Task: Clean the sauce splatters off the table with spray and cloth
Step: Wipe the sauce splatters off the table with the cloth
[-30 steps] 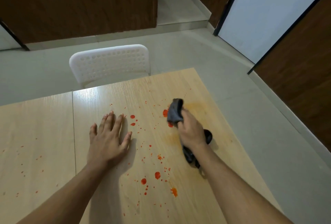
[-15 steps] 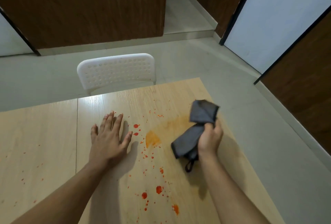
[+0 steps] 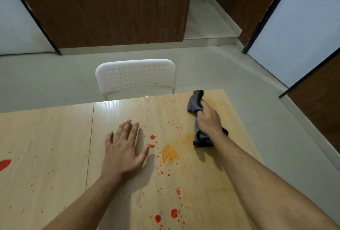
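Cloth: a dark grey cloth [image 3: 195, 103] lies bunched on the far right part of the bench [image 3: 46, 137], one end poking out beyond the knuckles toward the far edge, the other end trailing out under the wrist on the near side.
Right hand: the right hand [image 3: 209, 119] is knuckles up with its fingers [image 3: 204, 103] clenched around the middle of the cloth, pressing it to the wood; the forearm runs in from the near right corner.
Left hand: the left hand [image 3: 124, 153] rests palm down on the bench, well left of the cloth, fingers released and spread, thumb out to the right.
Sauce: red sauce splatters [image 3: 152, 137] dot the wood between the two hands and on toward the near edge; an orange smear [image 3: 169, 154] sits just near-left of the cloth; a bigger red blot [image 3: 5, 163] lies at the far left.
Chair: a white perforated chair [image 3: 135, 77] stands behind the far edge of the bench.
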